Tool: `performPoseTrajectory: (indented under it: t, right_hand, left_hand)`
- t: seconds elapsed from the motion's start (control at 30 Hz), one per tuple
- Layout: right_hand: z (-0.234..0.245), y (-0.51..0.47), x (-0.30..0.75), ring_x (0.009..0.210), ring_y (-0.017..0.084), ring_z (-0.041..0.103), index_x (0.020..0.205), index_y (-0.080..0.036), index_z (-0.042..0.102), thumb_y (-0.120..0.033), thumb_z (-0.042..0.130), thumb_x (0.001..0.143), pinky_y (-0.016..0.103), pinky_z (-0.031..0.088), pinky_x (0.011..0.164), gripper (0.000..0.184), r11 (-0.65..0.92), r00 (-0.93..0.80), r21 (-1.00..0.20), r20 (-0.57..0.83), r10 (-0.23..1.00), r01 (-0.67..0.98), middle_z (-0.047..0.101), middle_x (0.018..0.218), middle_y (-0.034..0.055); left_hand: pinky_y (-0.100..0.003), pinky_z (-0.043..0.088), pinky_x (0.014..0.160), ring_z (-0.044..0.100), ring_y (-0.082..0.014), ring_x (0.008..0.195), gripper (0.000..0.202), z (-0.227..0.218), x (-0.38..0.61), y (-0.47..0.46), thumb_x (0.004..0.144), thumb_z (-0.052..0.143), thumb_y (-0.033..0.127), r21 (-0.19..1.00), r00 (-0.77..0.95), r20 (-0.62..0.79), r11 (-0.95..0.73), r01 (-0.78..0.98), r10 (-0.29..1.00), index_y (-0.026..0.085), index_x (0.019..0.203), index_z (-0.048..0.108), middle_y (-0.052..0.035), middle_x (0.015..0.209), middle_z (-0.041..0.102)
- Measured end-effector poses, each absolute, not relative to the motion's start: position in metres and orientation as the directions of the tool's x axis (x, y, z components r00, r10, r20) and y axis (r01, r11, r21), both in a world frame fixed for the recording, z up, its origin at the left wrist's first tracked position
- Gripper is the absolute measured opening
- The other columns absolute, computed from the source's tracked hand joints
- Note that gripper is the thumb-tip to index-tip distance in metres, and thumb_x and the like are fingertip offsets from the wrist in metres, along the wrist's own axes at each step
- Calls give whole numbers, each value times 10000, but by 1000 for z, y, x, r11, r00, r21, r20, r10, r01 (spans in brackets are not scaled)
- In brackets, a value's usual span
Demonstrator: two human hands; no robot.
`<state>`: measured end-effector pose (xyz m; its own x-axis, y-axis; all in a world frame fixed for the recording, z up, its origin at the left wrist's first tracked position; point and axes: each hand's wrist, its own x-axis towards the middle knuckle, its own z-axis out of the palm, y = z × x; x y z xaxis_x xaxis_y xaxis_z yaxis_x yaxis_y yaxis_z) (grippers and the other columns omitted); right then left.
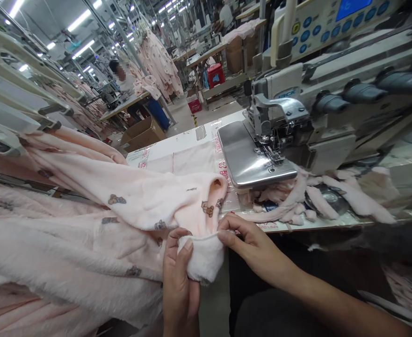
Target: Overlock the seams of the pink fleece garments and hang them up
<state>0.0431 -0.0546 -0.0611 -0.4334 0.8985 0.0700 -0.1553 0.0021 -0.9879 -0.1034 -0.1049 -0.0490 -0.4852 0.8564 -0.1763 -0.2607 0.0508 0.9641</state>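
"Starting at the hands, report the grip."

"The left hand [179, 271] is closed on the left side of the white band [206, 260], thumb in front, fingers curled behind. The right hand [244, 238] pinches the band's upper right edge between thumb and fingertips."

"Report progress."

"Judged from the present layout, the work is at a hand-handling stage. Done: the band is gathered and gripped at two points. Left: any seam at the band is unconfirmed; the pictures do not show whether its edge is stitched. No fabric can be made out under the foot [274, 150]."

"Locate the band."

"Between the two hands, at the near side of the worktop [167, 152]. The pink garment [149, 192] adjoins it and runs up and to the left. Whether the two are joined or only in contact cannot be told."

"Continue outward."

"The steel plate [241, 161] of the sewing machine [290, 103] is beyond the right hand, apart from the band. Pink offcuts [320, 201] lie beside the plate; their source cannot be determined. More fabric [61, 252] is heaped to the left of the left hand."
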Motion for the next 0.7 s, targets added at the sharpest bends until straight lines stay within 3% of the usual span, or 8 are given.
performPoseTrajectory:
  t: [0.07, 0.13, 0.2, 0.3, 0.37, 0.43, 0.53, 0.7]
  right_hand:
    - [-59, -55, 42, 725, 137, 447, 684, -188, 499, -331, 499, 894, 243, 346, 661, 254, 5, -445, -987, 76, 892, -159, 467, 721, -20]
    - [-56, -56, 42, 711, 136, 432, 682, -190, 485, -341, 492, 896, 240, 339, 651, 261, -13, -474, -989, 59, 879, -148, 453, 708, -24]
    - [-54, -57, 41, 699, 137, 420, 686, -193, 476, -358, 484, 895, 240, 337, 642, 266, -39, -496, -990, 34, 867, -137, 443, 702, -24]
    - [-55, -57, 41, 682, 138, 402, 691, -195, 467, -391, 478, 893, 238, 328, 625, 282, -73, -503, -989, 3, 864, -131, 431, 692, -25]
    - [-58, -57, 41, 669, 135, 384, 688, -195, 458, -416, 473, 894, 238, 319, 615, 302, -106, -501, -985, -23, 865, -139, 417, 683, -26]
    - [-61, -57, 41, 661, 132, 364, 681, -194, 445, -433, 470, 894, 239, 311, 614, 321, -141, -502, -978, -44, 864, -157, 401, 680, -27]
    - [-65, -59, 40, 667, 129, 346, 684, -192, 438, -441, 469, 895, 242, 302, 626, 328, -168, -509, -971, -59, 859, -172, 383, 684, -29]
    - [-67, -59, 38, 671, 129, 337, 692, -189, 454, -434, 476, 891, 244, 288, 623, 317, -175, -505, -970, -67, 861, -171, 371, 686, -30]
  left_hand:
    - [-300, 441, 877, 583, -205, 983, 249, -44, -110, -109, 710, 694, 253, 992, -549, 103, -49, 112, 829, 221, 936, 595, -33, 993, 619]
    - [-302, 371, 968, 508, -218, 1123, 245, -36, -116, -113, 768, 632, 216, 882, -493, 338, -86, 464, 802, 222, 1012, 613, -52, 1117, 580]
    - [-310, 346, 984, 493, -222, 1144, 268, -28, -120, -114, 821, 565, 221, 777, -345, 342, -57, 627, 874, 231, 1085, 614, -59, 1151, 585]
    - [-312, 403, 881, 578, -222, 971, 219, -22, -123, -113, 832, 566, 281, 774, -193, 116, 33, 632, 974, 217, 1018, 664, -57, 979, 664]
    - [-302, 421, 828, 595, -215, 903, 202, -23, -123, -112, 830, 576, 333, 830, -193, 0, 108, 547, 981, 205, 948, 678, -53, 913, 675]
    - [-282, 426, 800, 595, -199, 888, 244, -26, -122, -112, 853, 543, 359, 877, -201, -63, 151, 456, 978, 207, 1012, 648, -48, 927, 669]
    - [-235, 422, 779, 573, -160, 895, 265, -29, -119, -115, 897, 475, 335, 897, -153, -65, 125, 424, 986, 246, 1125, 577, -24, 990, 639]
    - [-161, 402, 762, 549, -105, 858, 194, -30, -119, -118, 916, 439, 270, 917, -100, 4, 36, 398, 995, 264, 917, 633, 32, 886, 624]
